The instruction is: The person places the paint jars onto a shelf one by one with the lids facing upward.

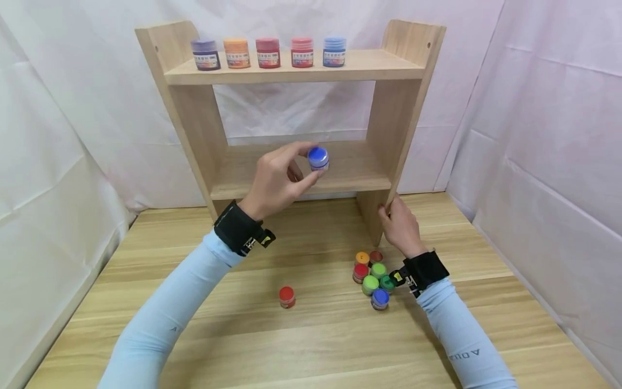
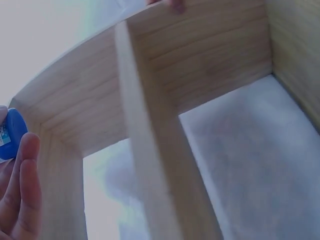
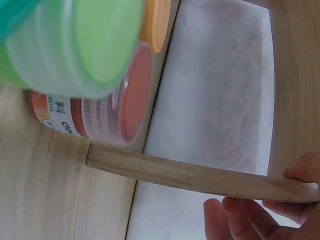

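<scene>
My left hand (image 1: 279,175) pinches a small blue paint jar (image 1: 318,158) between thumb and fingers, in front of the wooden shelf's middle board (image 1: 350,162). In the left wrist view the jar (image 2: 15,131) shows its blue lid and part of a pale label. My right hand (image 1: 402,226) grips the lower front edge of the shelf's right side panel (image 1: 413,124). The right wrist view shows the thumb on one side of this panel (image 3: 200,178) and the fingers on the other.
Several paint jars, including a purple one (image 1: 206,55) and a light blue one (image 1: 334,53), line the top board (image 1: 374,60). A cluster with green (image 1: 370,284), red and orange jars stands near my right wrist. One red jar (image 1: 287,296) stands apart on the table (image 1: 233,346).
</scene>
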`<state>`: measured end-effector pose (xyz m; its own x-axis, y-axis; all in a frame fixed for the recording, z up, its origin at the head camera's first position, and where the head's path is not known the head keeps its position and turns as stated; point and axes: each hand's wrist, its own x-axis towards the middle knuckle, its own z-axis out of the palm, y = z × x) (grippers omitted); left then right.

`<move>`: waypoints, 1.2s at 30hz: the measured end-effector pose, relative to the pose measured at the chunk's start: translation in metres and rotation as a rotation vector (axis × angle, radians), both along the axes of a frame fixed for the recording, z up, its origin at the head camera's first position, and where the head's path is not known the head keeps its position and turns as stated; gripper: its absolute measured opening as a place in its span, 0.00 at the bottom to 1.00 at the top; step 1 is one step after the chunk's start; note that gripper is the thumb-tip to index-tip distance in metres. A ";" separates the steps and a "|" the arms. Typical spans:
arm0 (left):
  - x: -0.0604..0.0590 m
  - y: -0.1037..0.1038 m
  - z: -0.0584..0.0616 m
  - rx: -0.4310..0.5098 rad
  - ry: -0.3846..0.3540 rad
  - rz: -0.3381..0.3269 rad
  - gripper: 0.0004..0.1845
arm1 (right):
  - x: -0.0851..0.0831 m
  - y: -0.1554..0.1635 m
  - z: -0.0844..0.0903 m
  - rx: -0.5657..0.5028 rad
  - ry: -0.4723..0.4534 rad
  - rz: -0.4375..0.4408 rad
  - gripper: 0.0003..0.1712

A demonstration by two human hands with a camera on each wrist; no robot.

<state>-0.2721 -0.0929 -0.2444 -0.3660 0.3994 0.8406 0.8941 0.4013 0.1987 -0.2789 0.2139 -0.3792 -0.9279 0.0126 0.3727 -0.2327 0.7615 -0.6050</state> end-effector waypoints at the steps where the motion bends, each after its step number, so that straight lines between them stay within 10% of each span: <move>1: -0.001 0.001 0.004 0.005 0.003 -0.001 0.25 | 0.000 0.000 0.000 0.001 0.000 -0.004 0.31; 27: -0.002 0.045 0.112 -0.034 0.205 0.134 0.27 | 0.000 -0.002 0.000 -0.004 -0.012 0.000 0.32; 36: 0.000 0.060 0.135 -0.140 0.155 0.309 0.27 | 0.001 -0.002 0.001 -0.002 -0.009 0.000 0.32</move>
